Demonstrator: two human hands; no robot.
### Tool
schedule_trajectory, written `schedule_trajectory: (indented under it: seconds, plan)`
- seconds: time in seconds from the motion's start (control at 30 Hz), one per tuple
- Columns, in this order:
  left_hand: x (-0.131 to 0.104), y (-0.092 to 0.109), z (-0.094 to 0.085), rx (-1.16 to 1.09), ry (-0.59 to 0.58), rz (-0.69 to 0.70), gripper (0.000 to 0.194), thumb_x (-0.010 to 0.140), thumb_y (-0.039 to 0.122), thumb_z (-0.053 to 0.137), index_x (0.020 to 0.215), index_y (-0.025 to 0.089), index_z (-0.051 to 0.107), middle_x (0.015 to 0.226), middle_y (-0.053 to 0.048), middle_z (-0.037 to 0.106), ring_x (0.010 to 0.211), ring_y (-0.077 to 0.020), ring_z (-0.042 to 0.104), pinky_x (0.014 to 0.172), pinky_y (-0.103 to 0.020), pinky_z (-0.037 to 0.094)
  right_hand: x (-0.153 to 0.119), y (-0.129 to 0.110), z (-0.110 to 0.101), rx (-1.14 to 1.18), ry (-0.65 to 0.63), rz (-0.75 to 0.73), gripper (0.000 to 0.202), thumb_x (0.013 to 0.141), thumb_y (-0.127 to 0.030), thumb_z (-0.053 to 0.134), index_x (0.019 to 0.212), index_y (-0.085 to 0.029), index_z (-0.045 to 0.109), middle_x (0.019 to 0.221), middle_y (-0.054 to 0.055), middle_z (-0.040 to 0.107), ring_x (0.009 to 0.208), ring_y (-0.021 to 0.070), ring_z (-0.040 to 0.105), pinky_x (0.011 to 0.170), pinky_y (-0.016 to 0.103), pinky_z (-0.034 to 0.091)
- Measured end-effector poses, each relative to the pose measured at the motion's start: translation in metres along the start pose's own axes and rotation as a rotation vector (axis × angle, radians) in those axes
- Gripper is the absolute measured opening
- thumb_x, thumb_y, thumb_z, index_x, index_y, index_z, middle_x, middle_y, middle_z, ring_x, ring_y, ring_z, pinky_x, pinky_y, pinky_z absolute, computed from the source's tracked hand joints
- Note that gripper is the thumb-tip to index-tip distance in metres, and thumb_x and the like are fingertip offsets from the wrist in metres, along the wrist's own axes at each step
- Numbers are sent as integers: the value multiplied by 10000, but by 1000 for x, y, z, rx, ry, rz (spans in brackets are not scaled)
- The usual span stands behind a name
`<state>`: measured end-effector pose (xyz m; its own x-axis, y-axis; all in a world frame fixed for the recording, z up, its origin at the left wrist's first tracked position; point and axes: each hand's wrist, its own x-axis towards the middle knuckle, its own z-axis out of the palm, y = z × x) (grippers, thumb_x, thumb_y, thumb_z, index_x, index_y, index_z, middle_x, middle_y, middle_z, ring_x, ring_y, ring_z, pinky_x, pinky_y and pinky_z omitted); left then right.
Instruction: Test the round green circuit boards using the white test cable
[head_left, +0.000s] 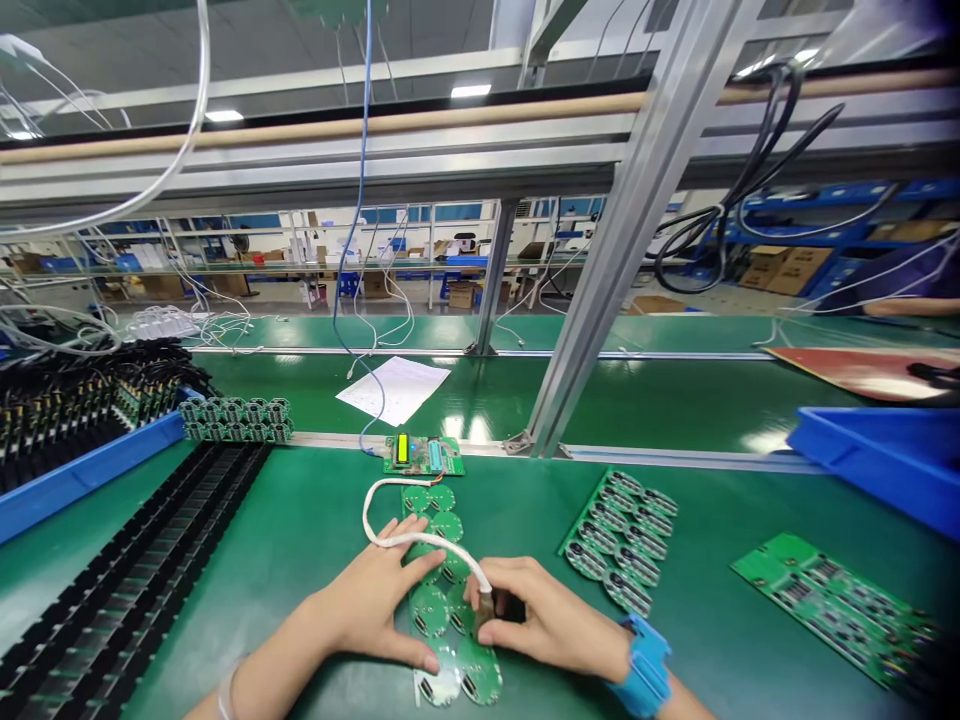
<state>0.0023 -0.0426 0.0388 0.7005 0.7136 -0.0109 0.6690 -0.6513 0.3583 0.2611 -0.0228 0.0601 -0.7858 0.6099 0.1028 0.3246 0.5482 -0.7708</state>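
A panel of round green circuit boards [430, 610] lies lengthwise in front of me on the green bench. My left hand [382, 600] rests over its left side, fingers spread and thumb stretched along the near boards. Between thumb and fingers, my right hand [525, 612] grips a brown-wrapped probe [485, 612] over the panel's right column; its tip is hidden. From the probe a white cable [420, 540] loops over my left fingers to a small tester board [424, 455] with a lit yellow-green display [403, 448].
To the right lie another round-board panel [622, 535], a rectangular board panel [832, 600] and a blue bin [885, 460]. At left are black strips [150, 560], stacked boards [236, 420] and a blue tray [97, 460]. A metal post [607, 260] rises behind; paper [395, 390] lies beyond.
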Motion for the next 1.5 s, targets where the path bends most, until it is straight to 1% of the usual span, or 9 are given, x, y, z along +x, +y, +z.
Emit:
schedule_trajectory:
  seconds: [0.17,0.27,0.37,0.47,0.7,0.9,1.07,1.27,1.5]
  plan:
    - [-1,0,2,7,9,12,1064,678,801,626,1486,215,256,1533,-204,185,1406,-422,114,1121,-594,180,-1,-4,-1,-58,26,-26,156,803,-311,707,837,-181,627,798,17,630,770,181,569,717,251,423]
    - [-1,-1,3,10,18,18,1058,684,808,612,1487,222,249,1536,-202,176,1405,-425,114,1116,-600,188,-2,-5,0,-60,30,-4,149,809,-303,708,845,-183,629,876,28,665,825,192,598,778,263,419]
    - [-1,-2,3,12,18,17,1063,683,811,608,1486,212,254,1540,-217,140,1400,-435,115,1114,-603,187,-2,-5,0,-68,26,21,151,802,-294,715,862,-180,636,855,20,671,781,186,607,757,255,420]
    - [0,-2,2,1,18,17,1073,669,807,626,1484,210,263,1540,-216,139,1396,-443,119,1116,-601,181,-1,-4,0,-71,22,31,164,797,-288,717,892,-178,641,810,10,665,750,184,606,744,250,419]
    - [-1,0,0,-8,28,27,1073,671,793,643,1484,206,262,1534,-222,159,1397,-438,124,1114,-607,176,0,-3,1,-75,6,39,167,810,-324,693,895,-190,642,812,13,669,752,191,614,752,255,423]
    - [0,0,-1,15,9,17,1062,673,799,634,1480,214,267,1530,-225,170,1407,-415,100,1116,-596,181,-1,-3,0,-71,-8,69,179,799,-294,705,936,-198,642,822,0,678,755,184,619,760,246,416]
    - [-1,1,0,18,14,20,1059,678,801,627,1480,210,267,1532,-229,160,1404,-423,106,1112,-599,191,-1,-3,0,-85,-14,82,177,799,-284,706,944,-202,647,829,-3,684,772,184,626,769,242,415]
    - [0,0,-1,14,13,20,1066,672,798,635,1478,201,273,1529,-231,170,1401,-430,109,1110,-603,194,-1,-2,0,-95,-21,71,202,821,-348,676,959,-202,655,846,12,696,773,190,630,766,248,430]
    - [-1,0,0,5,22,18,1049,682,804,619,1478,213,275,1534,-212,173,1397,-439,121,1106,-604,209,-1,-4,-2,-113,-27,72,208,823,-367,667,955,-207,664,847,15,701,770,193,632,760,250,435]
